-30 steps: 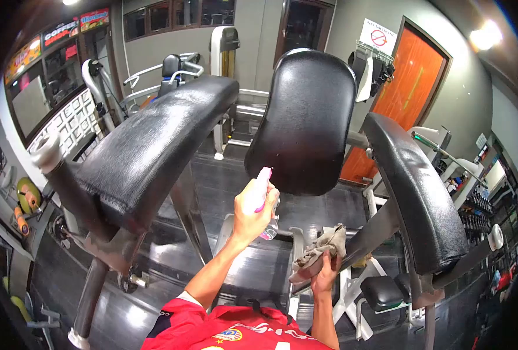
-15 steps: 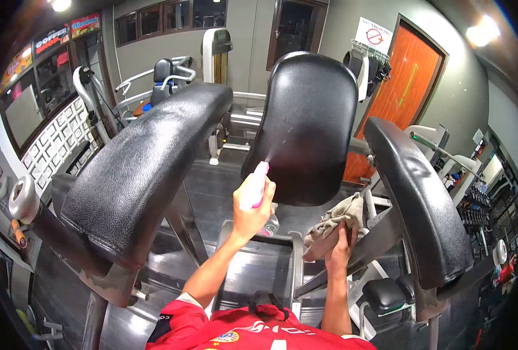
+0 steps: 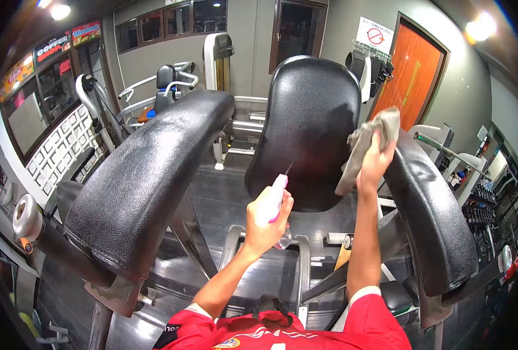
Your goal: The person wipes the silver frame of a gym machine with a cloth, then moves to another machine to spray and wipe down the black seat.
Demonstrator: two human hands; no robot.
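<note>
Between the two arm pads stands a black padded backrest (image 3: pixel 311 111) of a gym machine. My left hand (image 3: pixel 266 224) is wrapped round a spray bottle (image 3: pixel 275 197) with a white and pink head, its nozzle aimed at the backrest. The bottle's clear lower part shows below the hand. Raised at the backrest's right edge, my right hand (image 3: pixel 377 160) grips a grey-beige cloth (image 3: pixel 371 140), which overlaps that edge in this view.
A long black pad (image 3: pixel 148 181) rises on the left and another black pad (image 3: pixel 431 216) on the right, both on metal arms. Behind are more gym machines (image 3: pixel 218 64), a wooden door (image 3: pixel 410 76) and a no-smoking sign (image 3: pixel 374 34). Dumbbell racks (image 3: pixel 476 210) line the far right.
My right hand has lifted the cloth from low beside the machine up to the backrest's right edge. My left hand with the spray bottle has shifted slightly right and down.
</note>
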